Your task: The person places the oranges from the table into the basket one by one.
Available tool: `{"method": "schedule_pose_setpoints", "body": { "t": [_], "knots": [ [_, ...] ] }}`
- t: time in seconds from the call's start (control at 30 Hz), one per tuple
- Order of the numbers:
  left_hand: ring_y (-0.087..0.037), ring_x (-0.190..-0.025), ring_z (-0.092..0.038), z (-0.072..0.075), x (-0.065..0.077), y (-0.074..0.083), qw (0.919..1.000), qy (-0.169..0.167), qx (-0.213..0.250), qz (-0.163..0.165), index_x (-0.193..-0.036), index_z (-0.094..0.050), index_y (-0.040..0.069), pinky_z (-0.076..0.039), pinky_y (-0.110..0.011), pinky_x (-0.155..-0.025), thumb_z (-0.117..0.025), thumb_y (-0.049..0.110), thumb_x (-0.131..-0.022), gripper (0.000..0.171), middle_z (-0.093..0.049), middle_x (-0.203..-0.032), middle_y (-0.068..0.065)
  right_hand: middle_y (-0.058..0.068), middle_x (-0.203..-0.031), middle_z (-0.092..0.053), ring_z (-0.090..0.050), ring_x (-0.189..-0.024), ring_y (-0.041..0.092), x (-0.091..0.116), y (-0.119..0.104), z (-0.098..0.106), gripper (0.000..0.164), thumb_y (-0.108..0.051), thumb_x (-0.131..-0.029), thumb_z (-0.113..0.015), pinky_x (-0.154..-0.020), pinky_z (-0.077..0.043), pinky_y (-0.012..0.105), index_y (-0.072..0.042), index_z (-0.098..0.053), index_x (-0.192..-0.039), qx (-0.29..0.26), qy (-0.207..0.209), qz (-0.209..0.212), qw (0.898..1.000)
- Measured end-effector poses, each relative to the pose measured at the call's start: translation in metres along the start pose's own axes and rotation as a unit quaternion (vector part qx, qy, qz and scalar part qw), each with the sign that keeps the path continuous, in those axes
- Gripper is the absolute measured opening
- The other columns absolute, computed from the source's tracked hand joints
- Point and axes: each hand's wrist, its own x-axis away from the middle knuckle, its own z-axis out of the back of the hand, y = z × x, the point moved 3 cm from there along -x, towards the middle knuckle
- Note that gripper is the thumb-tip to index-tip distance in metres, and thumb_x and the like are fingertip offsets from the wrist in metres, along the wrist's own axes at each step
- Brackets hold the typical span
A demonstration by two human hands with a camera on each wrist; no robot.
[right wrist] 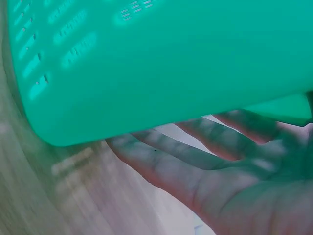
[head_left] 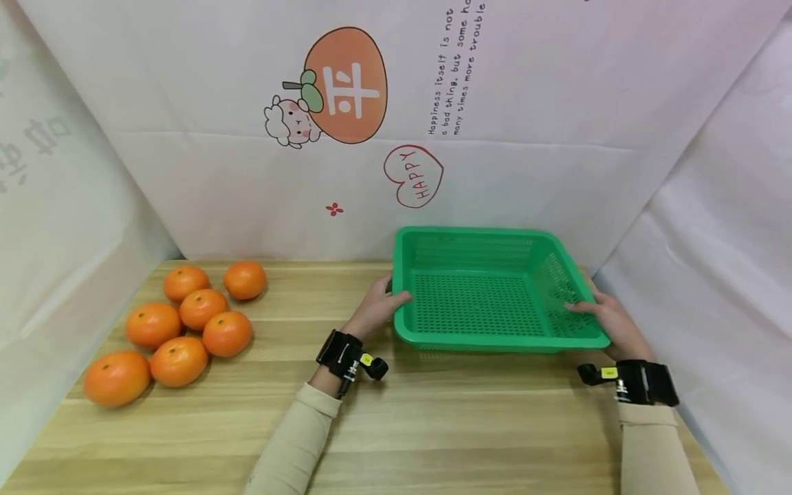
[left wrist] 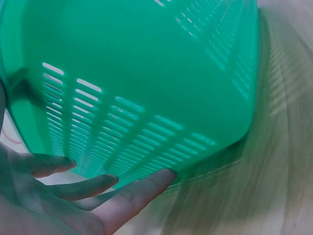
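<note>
An empty green plastic basket (head_left: 476, 302) with slotted walls and a mesh floor is held between my two hands. My left hand (head_left: 377, 306) grips its left side, thumb over the rim and fingers along the outer wall. Those fingers (left wrist: 137, 196) lie against the slotted side in the left wrist view. At the opposite end my right hand (head_left: 619, 323) holds the right rim, its thumb inside. In the right wrist view its fingers (right wrist: 161, 161) reach under the basket's lower edge. The basket seems slightly raised, with a shadow on the wood beneath.
Several oranges (head_left: 179, 361) sit grouped on the left of the wooden table (head_left: 433, 440). A printed white cloth (head_left: 247, 199) hangs behind the table, and white cloth (head_left: 730, 227) closes in the sides. The basket is near the back edge.
</note>
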Motion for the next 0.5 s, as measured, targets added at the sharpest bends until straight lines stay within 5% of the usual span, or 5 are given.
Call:
{"method": "schedule_pose_setpoints", "body": {
  "t": [0.23,0.5],
  "knots": [
    [-0.041,-0.126,-0.067,0.012,0.006,-0.002,0.9996,0.016,-0.001,0.022,-0.161,-0.035,0.002,-0.062,-0.038,-0.096,-0.057,0.015,-0.101,0.066,-0.058,-0.147,-0.028,-0.017,-0.103,-0.073,-0.075,-0.091,0.007,-0.003,-0.003,-0.013,0.082,-0.029,-0.108,-0.059,-0.079,-0.064,0.03,0.003,-0.011,-0.167,0.055,0.007,0.012,0.998],
    [-0.042,-0.124,-0.068,0.025,0.011,-0.003,0.9994,0.019,0.003,0.029,-0.16,-0.037,0.004,-0.063,-0.037,-0.093,-0.059,0.017,-0.101,0.065,-0.058,-0.147,-0.027,-0.013,-0.11,-0.075,-0.077,-0.097,0.011,-0.006,-0.007,-0.025,0.08,-0.024,-0.108,-0.058,-0.082,-0.064,0.03,0.006,-0.012,-0.165,0.019,-0.013,0.018,1.0]
  ]
}}
